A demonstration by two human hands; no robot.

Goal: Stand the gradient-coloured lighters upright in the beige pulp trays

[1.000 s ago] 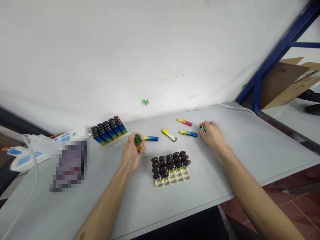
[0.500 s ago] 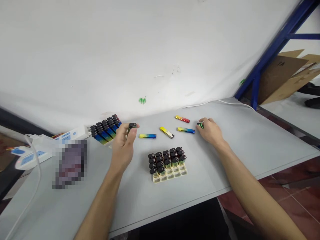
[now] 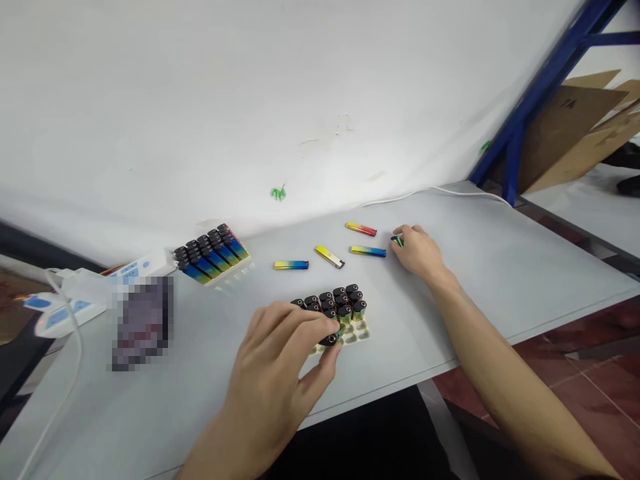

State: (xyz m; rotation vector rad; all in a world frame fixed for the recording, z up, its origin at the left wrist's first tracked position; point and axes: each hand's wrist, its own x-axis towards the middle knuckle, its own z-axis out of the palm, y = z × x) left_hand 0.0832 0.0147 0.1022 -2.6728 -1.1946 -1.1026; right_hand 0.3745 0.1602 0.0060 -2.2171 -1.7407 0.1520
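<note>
My left hand [image 3: 285, 363] pinches a black-topped lighter [image 3: 329, 339] over the cream tray [image 3: 361, 335]. Its fingers hide part of that tray, where several black-capped lighters [image 3: 345, 310] stand upright in rows, with bare sockets along the near right side. At the right, my right hand [image 3: 417, 252] is closed around a lighter [image 3: 397, 241] with a green and black end showing. Left of that hand lie a yellow-and-blue lighter [image 3: 369, 251], a yellow-and-red one [image 3: 361, 229] and a yellow-and-white one [image 3: 329, 257]. Another yellow-and-blue lighter [image 3: 291, 265] rests farther left.
A second tray [image 3: 227, 272] packed with blue-and-yellow lighters stands by the wall. Power strips [image 3: 130, 272] with a white cable and a pixelated dark object [image 3: 143, 323] occupy the left side. A blue metal frame [image 3: 530, 100] and cardboard boxes [image 3: 583, 127] are at the right.
My left hand has carried its lighter from in front of the far-left tray down and right to the middle tray. My right hand stays by the loose lighters, still holding one. The view has shifted slightly.
</note>
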